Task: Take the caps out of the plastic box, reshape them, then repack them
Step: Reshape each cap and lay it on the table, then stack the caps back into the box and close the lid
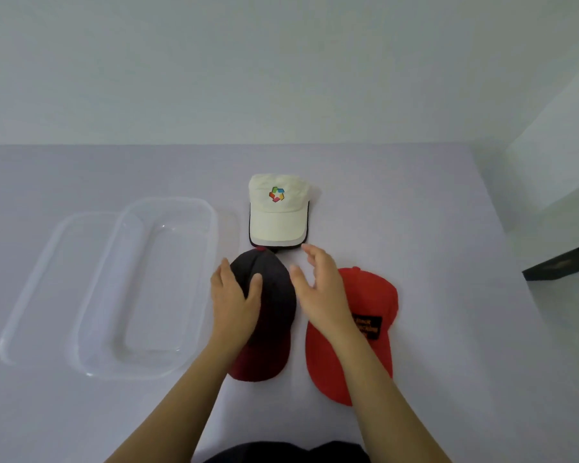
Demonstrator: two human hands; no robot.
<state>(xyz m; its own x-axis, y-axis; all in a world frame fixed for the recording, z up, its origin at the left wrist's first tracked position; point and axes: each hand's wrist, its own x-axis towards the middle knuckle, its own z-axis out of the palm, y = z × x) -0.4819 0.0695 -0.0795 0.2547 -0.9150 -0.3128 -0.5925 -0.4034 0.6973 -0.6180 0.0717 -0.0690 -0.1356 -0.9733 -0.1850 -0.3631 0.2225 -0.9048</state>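
Note:
A black cap with a dark red brim [276,305] lies on the table in front of me. My left hand [234,300] rests flat on its left side, fingers spread. To the right hovers my right hand [321,289], open, between the black cap and a red cap [371,295] with a black patch. A cream cap with a colourful logo [276,208] lies further back, on top of a dark cap whose edge shows beneath it. The clear plastic box [211,235] stands empty on the left.
The box's clear lid [30,295] lies partly under the box at the far left. The table [448,329] is covered in pale lilac and meets a white wall at the back. A dark object [562,262] sits beyond the table's right edge.

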